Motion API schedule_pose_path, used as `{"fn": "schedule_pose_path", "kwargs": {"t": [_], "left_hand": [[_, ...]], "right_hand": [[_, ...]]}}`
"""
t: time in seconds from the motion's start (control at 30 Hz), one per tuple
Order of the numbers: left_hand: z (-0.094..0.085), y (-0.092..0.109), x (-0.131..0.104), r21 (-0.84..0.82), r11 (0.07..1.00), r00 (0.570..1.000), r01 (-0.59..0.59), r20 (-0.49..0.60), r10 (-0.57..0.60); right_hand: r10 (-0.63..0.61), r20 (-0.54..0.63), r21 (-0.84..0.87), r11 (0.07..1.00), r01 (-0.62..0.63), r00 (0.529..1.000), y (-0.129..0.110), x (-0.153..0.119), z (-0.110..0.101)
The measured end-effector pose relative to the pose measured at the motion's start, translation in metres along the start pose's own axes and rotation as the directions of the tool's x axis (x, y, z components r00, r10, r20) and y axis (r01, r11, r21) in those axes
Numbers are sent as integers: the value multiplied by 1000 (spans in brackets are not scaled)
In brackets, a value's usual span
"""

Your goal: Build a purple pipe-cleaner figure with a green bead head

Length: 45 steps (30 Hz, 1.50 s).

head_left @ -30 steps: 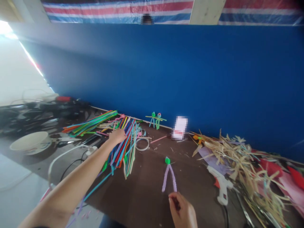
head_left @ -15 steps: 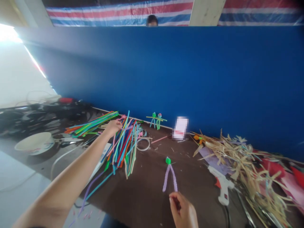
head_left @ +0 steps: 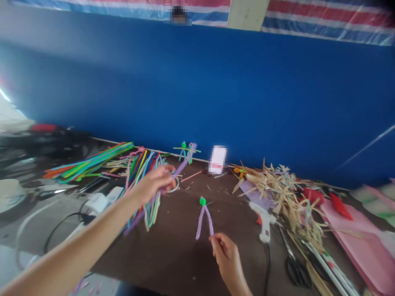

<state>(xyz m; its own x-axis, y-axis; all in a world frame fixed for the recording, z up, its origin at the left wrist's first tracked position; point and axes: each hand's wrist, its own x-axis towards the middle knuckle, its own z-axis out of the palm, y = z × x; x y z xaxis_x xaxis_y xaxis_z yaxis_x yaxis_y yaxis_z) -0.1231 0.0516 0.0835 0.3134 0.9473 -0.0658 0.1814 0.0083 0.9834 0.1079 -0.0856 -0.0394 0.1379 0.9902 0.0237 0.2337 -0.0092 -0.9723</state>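
My left hand [head_left: 159, 181] is closed on a purple pipe cleaner [head_left: 185, 161], blurred by motion, over the right side of a pile of coloured pipe cleaners [head_left: 151, 211]. One end of it points up and right toward two small pipe-cleaner figures [head_left: 183, 150] by the blue wall. With fingertips pinched, my right hand [head_left: 225, 250] holds one leg of a figure [head_left: 203, 201] that has a green head and two purple legs. A roll of tape [head_left: 175, 185] is partly hidden behind my left hand.
To the right are a white glue gun [head_left: 263, 222], black-handled scissors [head_left: 298, 271], tan strips [head_left: 286, 189] and a pink tray [head_left: 354, 242]. A bowl [head_left: 10, 193], a white plug [head_left: 98, 202] and cables lie left. A pixelated white item [head_left: 217, 159] is near the wall.
My left hand has moved right from the pile, with the purple pipe cleaner drawn out. My right hand remains at the figure's leg. The view has shifted right.
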Motion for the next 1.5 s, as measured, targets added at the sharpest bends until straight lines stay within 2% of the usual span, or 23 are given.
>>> {"fn": "schedule_pose_path", "kwargs": {"t": [0.03, 0.07, 0.17, 0.23, 0.27, 0.33, 0.37, 0.4, 0.43, 0.47, 0.53, 0.63, 0.73, 0.83, 0.9, 0.97, 1.03, 1.07, 1.13, 1.23, 1.3, 1.37, 1.5], "left_hand": [[26, -6, -11, -71, 997, 986, 42, 162, -30], [52, -14, -22, -111, 991, 964, 73, 262, -41], [116, -43, -50, -117, 983, 906, 142, 416, -81], [141, -58, -60, -96, 984, 883, 153, 461, -92], [147, -63, -62, -79, 985, 866, 154, 491, -96], [147, -66, -60, 34, 998, 826, 57, 559, -67], [142, -65, -55, 134, 989, 813, -63, 582, -27], [135, -62, -48, 254, 946, 827, -203, 561, 27], [127, -58, -39, 366, 869, 852, -334, 511, 112], [119, -54, -27, 455, 775, 859, -439, 466, 214], [106, -49, -2, 563, 592, 809, -577, 495, 317], [98, -50, 31, 567, 386, 682, -727, 657, 320], [101, -58, 49, 500, 342, 595, -796, 750, 288], [103, -62, 51, 424, 410, 561, -808, 765, 315], [104, -60, 44, 402, 495, 597, -770, 728, 337], [105, -55, 33, 399, 629, 695, -667, 636, 335], [109, -50, 20, 340, 815, 819, -469, 514, 256], [112, -49, 14, 258, 899, 858, -354, 472, 203], [119, -48, 3, 111, 979, 908, -174, 403, 115], [131, -53, -7, -61, 998, 934, 22, 358, 1], [136, -55, -12, -119, 987, 937, 107, 344, -60], [139, -56, -15, -135, 981, 944, 141, 316, -92], [142, -55, -20, -132, 983, 961, 125, 263, -87]], "right_hand": [[46, -30, 104, 994, -43, 999, -4, 1, -2], [73, -56, 202, 977, -60, 996, -9, 1, -5], [109, -137, 401, 915, -45, 985, -25, 2, -13], [117, -161, 469, 883, -29, 980, -31, 2, -19], [120, -166, 496, 868, -22, 979, -33, 1, -23], [145, -164, 553, 833, -31, 976, -33, 1, -32], [171, -155, 580, 813, -51, 973, -32, 1, -38], [204, -140, 606, 792, -79, 969, -30, 1, -45], [236, -113, 631, 768, -114, 965, -28, 1, -51], [260, -77, 653, 743, -148, 962, -26, 2, -57], [292, -14, 682, 702, -204, 956, -22, 4, -65], [303, 23, 684, 691, -236, 953, -21, 6, -67], [293, 27, 653, 719, -238, 956, -23, 9, -63], [274, -1, 610, 762, -217, 962, -19, 13, -61], [286, -29, 573, 790, -218, 958, -11, 17, -61], [309, -57, 540, 810, -231, 949, -3, 22, -60], [309, -69, 518, 824, -231, 949, 2, 26, -56], [296, -64, 511, 830, -223, 953, 2, 28, -53], [266, -50, 494, 844, -207, 963, -1, 31, -44], [238, -55, 422, 886, -193, 970, -12, 31, -31], [200, -36, 357, 918, -174, 979, -18, 30, -24], [166, -10, 308, 939, -155, 986, -21, 28, -20], [155, -20, 266, 953, -144, 988, -21, 22, -18]]}}
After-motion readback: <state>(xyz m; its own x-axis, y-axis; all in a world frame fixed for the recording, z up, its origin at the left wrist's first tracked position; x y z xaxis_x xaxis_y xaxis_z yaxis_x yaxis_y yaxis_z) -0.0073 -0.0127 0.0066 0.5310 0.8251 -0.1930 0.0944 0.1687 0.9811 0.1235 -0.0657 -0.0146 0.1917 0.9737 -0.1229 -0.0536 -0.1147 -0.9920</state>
